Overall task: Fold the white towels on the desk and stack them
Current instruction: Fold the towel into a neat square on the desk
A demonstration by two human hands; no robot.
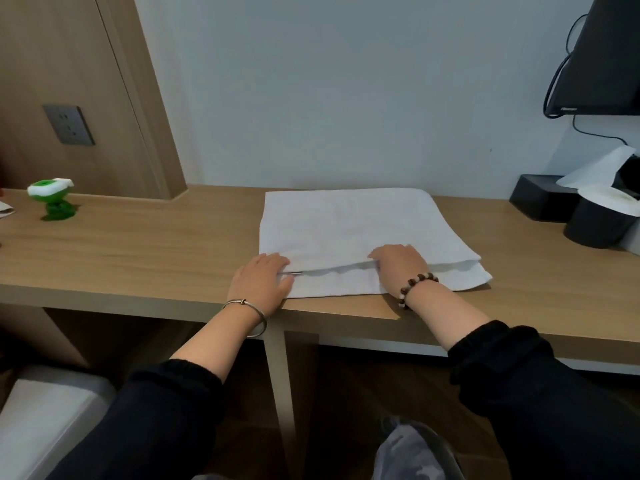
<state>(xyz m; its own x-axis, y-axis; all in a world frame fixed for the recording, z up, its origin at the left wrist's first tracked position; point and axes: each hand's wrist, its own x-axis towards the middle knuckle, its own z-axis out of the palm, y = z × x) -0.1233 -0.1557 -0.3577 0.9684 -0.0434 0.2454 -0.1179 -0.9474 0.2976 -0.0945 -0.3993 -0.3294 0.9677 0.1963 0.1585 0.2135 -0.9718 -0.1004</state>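
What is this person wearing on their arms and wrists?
Both arms have loose black sleeves with gathered cuffs: the left sleeve and the right sleeve. Just behind the left hand is a thin silver bangle. Just behind the right hand is a beaded bracelet of brown and pale round beads.

A plain pale wall (pixel 346 81) runs behind a long light-wood surface (pixel 138 244), and to the left a wood-grain panel (pixel 69 64) carries a grey socket plate (pixel 68 124). At the upper right a dark screen (pixel 602 57) hangs against the wall with black cables (pixel 557 74) looping down beside it, all in soft, even light. Below the surface a slim upright support (pixel 277 368) stands over a dark brown floor (pixel 346 393), with a pale cushioned seat (pixel 45 417) at the lower left.
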